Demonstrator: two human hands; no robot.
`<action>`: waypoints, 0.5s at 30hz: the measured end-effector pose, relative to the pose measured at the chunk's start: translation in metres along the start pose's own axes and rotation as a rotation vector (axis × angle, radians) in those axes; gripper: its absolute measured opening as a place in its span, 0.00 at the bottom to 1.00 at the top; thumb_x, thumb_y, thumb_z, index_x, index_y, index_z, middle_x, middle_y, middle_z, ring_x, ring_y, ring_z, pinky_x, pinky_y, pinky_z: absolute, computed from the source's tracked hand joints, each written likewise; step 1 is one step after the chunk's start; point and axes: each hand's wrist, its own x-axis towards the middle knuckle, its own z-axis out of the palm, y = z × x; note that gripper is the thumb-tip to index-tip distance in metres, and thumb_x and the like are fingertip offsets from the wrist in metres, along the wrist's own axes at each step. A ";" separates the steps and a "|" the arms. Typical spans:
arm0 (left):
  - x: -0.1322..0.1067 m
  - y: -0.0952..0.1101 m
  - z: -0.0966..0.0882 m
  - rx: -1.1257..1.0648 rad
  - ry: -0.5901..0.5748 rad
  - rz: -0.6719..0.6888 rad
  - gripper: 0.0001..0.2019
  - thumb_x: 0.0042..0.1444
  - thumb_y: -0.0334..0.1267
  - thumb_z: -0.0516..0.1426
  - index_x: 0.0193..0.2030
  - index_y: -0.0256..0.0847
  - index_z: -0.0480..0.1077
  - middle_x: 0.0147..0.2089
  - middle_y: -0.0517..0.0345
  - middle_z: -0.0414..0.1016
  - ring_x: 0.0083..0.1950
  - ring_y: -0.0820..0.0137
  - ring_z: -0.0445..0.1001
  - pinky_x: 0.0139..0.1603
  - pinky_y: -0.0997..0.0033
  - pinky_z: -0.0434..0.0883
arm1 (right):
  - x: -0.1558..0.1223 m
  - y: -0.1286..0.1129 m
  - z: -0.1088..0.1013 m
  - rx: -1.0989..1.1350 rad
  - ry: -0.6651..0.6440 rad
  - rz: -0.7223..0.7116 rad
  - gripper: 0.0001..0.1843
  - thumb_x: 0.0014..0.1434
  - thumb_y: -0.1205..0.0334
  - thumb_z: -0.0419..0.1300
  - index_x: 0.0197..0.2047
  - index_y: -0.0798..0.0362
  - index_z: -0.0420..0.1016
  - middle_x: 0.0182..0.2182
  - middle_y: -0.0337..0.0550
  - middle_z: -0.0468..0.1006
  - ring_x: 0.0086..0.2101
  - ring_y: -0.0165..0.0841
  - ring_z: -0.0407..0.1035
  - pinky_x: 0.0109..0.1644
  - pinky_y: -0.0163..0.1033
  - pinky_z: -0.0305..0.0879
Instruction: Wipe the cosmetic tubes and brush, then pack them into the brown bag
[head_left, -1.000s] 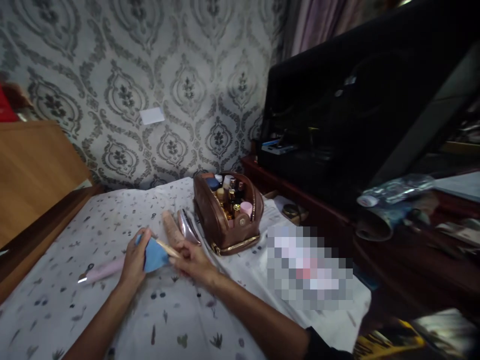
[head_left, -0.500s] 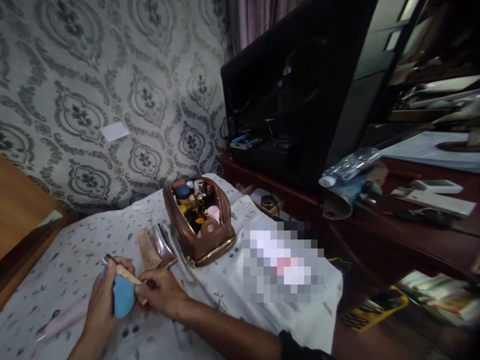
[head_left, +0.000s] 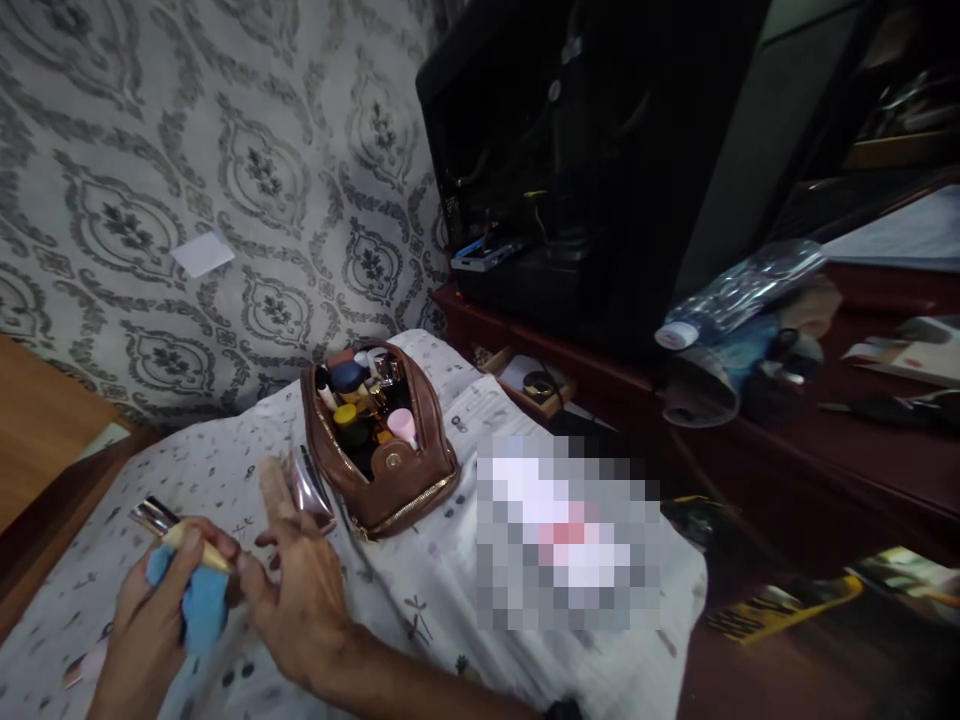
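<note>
In my left hand point(head_left: 154, 610) is a slim cream-coloured cosmetic tube point(head_left: 206, 553) with a shiny silver cap point(head_left: 155, 515), together with a soft blue cloth point(head_left: 204, 610). The cap points up and to the left. My right hand point(head_left: 307, 600) is close to the tube's other end, its fingers loosely bent and apart; whether a fingertip touches the tube I cannot tell. Just beyond that hand, a beige tube point(head_left: 275, 488) and a shiny pinkish tube point(head_left: 309, 490) lie on the patterned sheet. A brown cosmetic bag point(head_left: 409, 490) stands unzipped behind them, holding several bottles and jars.
A pale pink item point(head_left: 90, 660) lies partly behind my left wrist. Right of the bag is a blurred-out patch point(head_left: 562, 530) on the sheet. A dark red cabinet point(head_left: 622, 390) carries a black television point(head_left: 585, 160) and a plastic bottle point(head_left: 742, 290). A small box point(head_left: 540, 395) sits beside the cabinet.
Both hands have moved left and slightly down in the view, as the camera has shifted too. My right hand's fingers have loosened from the tube's end. The cloth looks more bunched.
</note>
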 end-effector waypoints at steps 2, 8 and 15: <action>0.001 -0.004 -0.004 0.041 -0.014 0.029 0.22 0.36 0.62 0.69 0.30 0.49 0.74 0.25 0.62 0.75 0.26 0.63 0.71 0.24 0.66 0.74 | -0.002 -0.005 -0.005 0.106 0.047 -0.052 0.17 0.60 0.52 0.61 0.49 0.51 0.77 0.45 0.50 0.78 0.39 0.40 0.73 0.48 0.45 0.71; -0.005 -0.009 -0.010 0.223 -0.231 0.090 0.19 0.23 0.50 0.74 0.20 0.46 0.73 0.28 0.57 0.78 0.36 0.55 0.77 0.45 0.61 0.79 | -0.001 -0.016 -0.015 0.200 0.011 -0.211 0.06 0.59 0.57 0.63 0.36 0.51 0.75 0.35 0.40 0.72 0.36 0.33 0.67 0.45 0.37 0.68; -0.018 -0.011 -0.020 0.385 -0.485 0.188 0.17 0.47 0.55 0.66 0.34 0.43 0.78 0.33 0.58 0.80 0.38 0.60 0.77 0.46 0.67 0.77 | -0.007 -0.027 -0.035 0.428 -0.125 -0.121 0.11 0.53 0.56 0.67 0.36 0.51 0.73 0.28 0.34 0.70 0.27 0.27 0.63 0.31 0.31 0.62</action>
